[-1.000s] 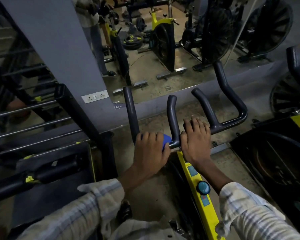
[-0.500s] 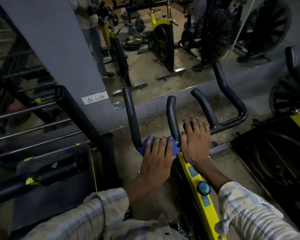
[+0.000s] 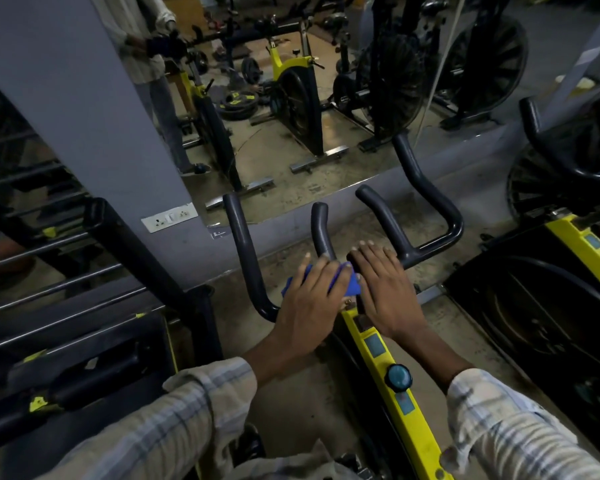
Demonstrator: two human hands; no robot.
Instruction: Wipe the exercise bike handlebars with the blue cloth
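The exercise bike's dark grey handlebars [image 3: 388,223] branch into several prongs above a yellow frame [image 3: 392,386]. My left hand [image 3: 309,306] presses the blue cloth [image 3: 350,287] onto the crossbar at the foot of the inner left prong; only the cloth's edges show around my fingers. My right hand [image 3: 388,292] lies flat over the crossbar just right of it, fingers together, almost touching the cloth. The centre of the crossbar is hidden under both hands.
A teal knob [image 3: 398,377] sits on the yellow frame. A wall mirror [image 3: 291,98] ahead reflects other bikes and a standing person. A black weight rack [image 3: 84,289] stands on the left, another yellow bike [image 3: 582,244] on the right, a wall socket [image 3: 168,216] low ahead.
My left hand has slid the blue cloth rightward along the crossbar, from the outer left prong to the inner prong beside my right hand. My right hand has stayed in place.
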